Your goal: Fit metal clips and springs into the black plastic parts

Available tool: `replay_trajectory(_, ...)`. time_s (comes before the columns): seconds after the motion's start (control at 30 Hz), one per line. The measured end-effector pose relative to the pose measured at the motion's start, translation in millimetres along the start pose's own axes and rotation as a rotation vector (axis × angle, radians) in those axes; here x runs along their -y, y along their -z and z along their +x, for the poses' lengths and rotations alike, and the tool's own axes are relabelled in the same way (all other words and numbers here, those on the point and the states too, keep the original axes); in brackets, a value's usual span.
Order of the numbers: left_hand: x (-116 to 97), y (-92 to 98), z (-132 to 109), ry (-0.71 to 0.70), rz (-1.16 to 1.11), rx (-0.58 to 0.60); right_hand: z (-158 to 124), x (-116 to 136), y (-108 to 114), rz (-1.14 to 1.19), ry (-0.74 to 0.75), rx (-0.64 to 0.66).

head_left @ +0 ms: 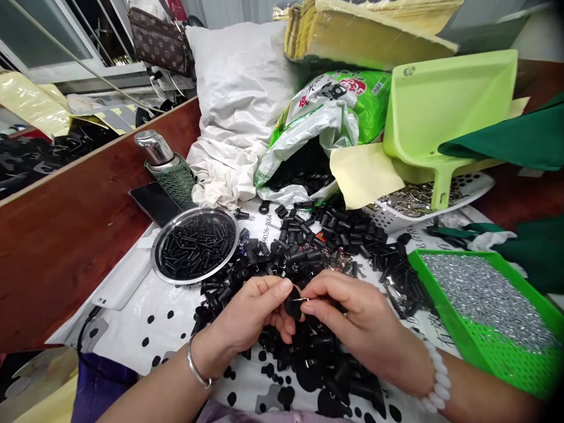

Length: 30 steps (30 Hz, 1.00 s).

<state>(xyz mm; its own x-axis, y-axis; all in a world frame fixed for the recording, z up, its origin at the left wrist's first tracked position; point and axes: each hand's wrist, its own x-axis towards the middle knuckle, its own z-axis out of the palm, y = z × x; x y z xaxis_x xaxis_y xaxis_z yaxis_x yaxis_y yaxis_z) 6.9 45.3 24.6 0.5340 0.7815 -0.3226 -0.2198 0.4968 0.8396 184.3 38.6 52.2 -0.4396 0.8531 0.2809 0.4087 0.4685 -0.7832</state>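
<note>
Over the middle of the pile, my left hand [259, 308] pinches a small black round plastic part [292, 304] between thumb and fingers. My right hand [352, 311], coming from the other side, holds a thin silver metal piece [301, 299] between thumb and forefinger. That piece touches or overlaps the black part; whether it sits inside cannot be made out. Beneath and around both hands lie many loose black plastic parts [308, 370], with more black cylindrical pieces [343, 226] heaped just beyond.
A round metal bowl [155, 258] of black ribbed plugs stands left. On the right is a green tray [489, 358] of small silver pieces. Behind are a white basket [482, 191] of metal parts, a light green dustpan [453, 106], an open bag [370, 108] and a netted flask [154, 147].
</note>
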Motion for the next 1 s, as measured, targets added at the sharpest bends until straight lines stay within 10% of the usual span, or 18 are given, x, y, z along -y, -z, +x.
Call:
replay_trajectory(0.2, 2, -1.7, 2, 0.059, 0.038, -0.043, -1, -3, -6, -0.138, 0.196, -0.017)
replay_trajectory(0.7, -13, 1.4, -22, -0.038, 0.454, 0.074, -1, -8, -9, 0.133, -0.146, -0.006)
replay_trajectory(1.0, -6, 0.9, -24, -0.214, 0.925, -0.001, -5, -7, -7, -0.045, 0.123, 0.067)
